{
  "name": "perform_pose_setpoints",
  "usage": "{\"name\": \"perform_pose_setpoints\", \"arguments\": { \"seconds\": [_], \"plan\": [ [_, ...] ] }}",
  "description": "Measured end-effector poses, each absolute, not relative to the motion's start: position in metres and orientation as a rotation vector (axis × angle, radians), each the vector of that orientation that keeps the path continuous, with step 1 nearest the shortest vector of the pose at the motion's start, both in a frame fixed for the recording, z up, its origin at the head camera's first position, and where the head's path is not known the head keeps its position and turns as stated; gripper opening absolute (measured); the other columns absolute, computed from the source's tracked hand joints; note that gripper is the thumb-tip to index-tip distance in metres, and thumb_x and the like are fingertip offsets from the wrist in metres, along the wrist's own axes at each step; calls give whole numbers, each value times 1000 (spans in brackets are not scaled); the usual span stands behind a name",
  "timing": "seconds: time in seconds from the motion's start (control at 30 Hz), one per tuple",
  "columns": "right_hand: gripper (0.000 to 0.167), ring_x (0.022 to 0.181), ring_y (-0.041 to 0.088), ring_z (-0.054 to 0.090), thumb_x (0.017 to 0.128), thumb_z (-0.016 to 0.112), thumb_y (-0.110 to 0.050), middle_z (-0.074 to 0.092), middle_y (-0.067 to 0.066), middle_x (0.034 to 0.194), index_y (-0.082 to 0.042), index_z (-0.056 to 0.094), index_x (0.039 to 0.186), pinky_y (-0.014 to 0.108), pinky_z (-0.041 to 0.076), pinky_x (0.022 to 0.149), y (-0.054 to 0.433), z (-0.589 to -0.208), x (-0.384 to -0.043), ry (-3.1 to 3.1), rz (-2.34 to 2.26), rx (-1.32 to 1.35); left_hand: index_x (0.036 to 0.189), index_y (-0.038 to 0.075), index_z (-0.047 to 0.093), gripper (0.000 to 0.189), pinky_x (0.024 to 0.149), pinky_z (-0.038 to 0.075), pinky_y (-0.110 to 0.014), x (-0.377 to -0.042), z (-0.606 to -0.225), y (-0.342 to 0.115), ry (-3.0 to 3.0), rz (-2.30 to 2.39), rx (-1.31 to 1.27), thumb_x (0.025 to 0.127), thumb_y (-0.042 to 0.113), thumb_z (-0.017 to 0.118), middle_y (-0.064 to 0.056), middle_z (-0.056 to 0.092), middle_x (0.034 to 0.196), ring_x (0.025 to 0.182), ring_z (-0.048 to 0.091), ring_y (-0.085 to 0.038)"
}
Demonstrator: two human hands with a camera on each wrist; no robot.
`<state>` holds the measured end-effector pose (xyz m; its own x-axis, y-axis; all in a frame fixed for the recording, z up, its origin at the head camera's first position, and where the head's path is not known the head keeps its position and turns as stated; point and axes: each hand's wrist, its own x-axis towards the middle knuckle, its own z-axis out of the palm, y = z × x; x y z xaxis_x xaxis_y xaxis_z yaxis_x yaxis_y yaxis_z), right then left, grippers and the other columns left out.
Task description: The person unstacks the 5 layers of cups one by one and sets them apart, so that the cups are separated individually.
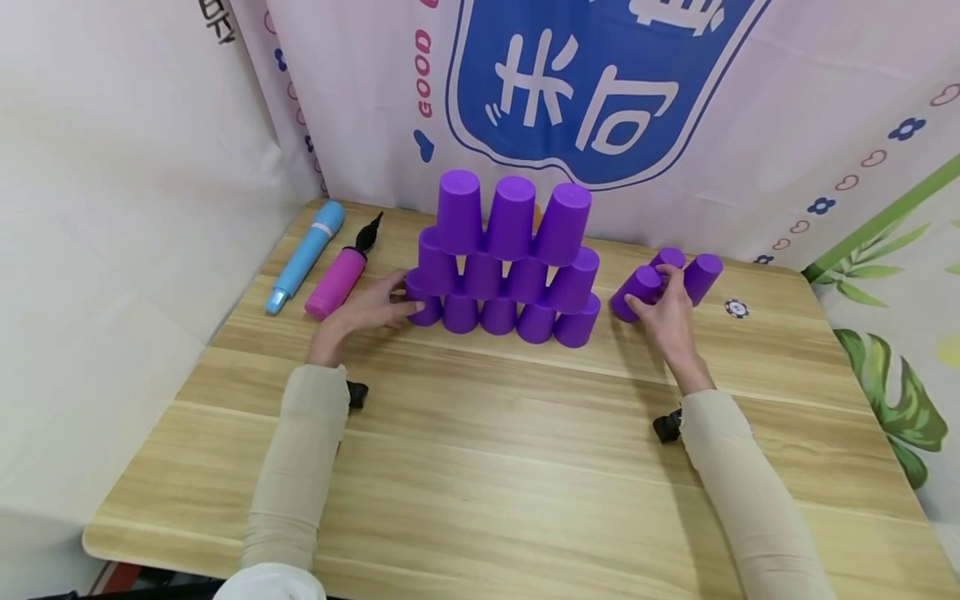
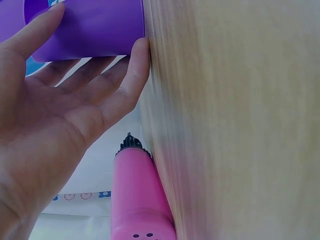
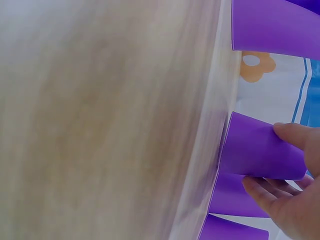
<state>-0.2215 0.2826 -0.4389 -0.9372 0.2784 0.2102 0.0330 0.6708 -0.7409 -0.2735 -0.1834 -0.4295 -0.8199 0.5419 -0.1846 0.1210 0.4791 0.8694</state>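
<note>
Purple cups stand upside down in a stacked wall; its top row has three cups, one being the middle cup (image 1: 512, 218). My left hand (image 1: 369, 304) is at the wall's left end, its thumb and fingers around the lowest left cup (image 2: 95, 30). In the left wrist view the thumb lies over the cup's near side, and some fingers pass behind it. To the right of the wall, my right hand (image 1: 670, 315) grips one upturned purple cup (image 3: 265, 150) between thumb and fingers. Two more purple cups, including the rightmost cup (image 1: 702, 279), stand close beside it.
A blue pump (image 1: 306, 257) and a pink pump (image 1: 337, 282) with a black nozzle lie at the table's left. A round poker chip (image 1: 737, 308) lies right of the cups. Behind the wooden table (image 1: 510, 467) hangs a printed curtain (image 1: 360, 100).
</note>
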Motion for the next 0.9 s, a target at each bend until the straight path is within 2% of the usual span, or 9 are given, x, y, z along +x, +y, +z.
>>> {"name": "perform_pose_setpoints", "arguments": {
  "seconds": [0.53, 0.63, 0.73, 0.9],
  "plan": [
    [73, 117, 44, 51, 83, 75, -5, 49, 31, 129, 2, 30, 140, 50, 43, 101, 283, -439, -218, -2564, 1067, -185, 149, 8, 28, 65, 81, 56, -44, -273, -431, -182, 2293, 1292, 554, 96, 28, 60, -22, 41, 143, 118, 52, -36],
    [66, 114, 45, 51, 86, 72, -8, 49, 30, 125, 5, 34, 138, 53, 43, 99, 279, -423, -209, -2504, 983, -114, 150, 8, 26, 67, 82, 56, -45, -273, -431, -181, 2277, 1292, 553, 96, 29, 60, -22, 41, 143, 119, 51, -36],
    [54, 112, 43, 52, 91, 67, -13, 52, 27, 124, 5, 41, 135, 52, 43, 98, 267, -391, -202, -2414, 956, -34, 150, 7, 24, 68, 83, 55, -45, -274, -430, -181, 2263, 1307, 553, 96, 28, 60, -22, 41, 143, 120, 50, -36],
    [45, 116, 25, 56, 95, 62, -23, 57, 11, 127, -5, 49, 134, 34, 45, 101, 236, -334, -196, -2255, 1175, 116, 151, 8, 24, 67, 84, 55, -46, -274, -429, -183, 2262, 1318, 543, 97, 26, 59, -22, 41, 143, 121, 49, -37]
  ]
}}
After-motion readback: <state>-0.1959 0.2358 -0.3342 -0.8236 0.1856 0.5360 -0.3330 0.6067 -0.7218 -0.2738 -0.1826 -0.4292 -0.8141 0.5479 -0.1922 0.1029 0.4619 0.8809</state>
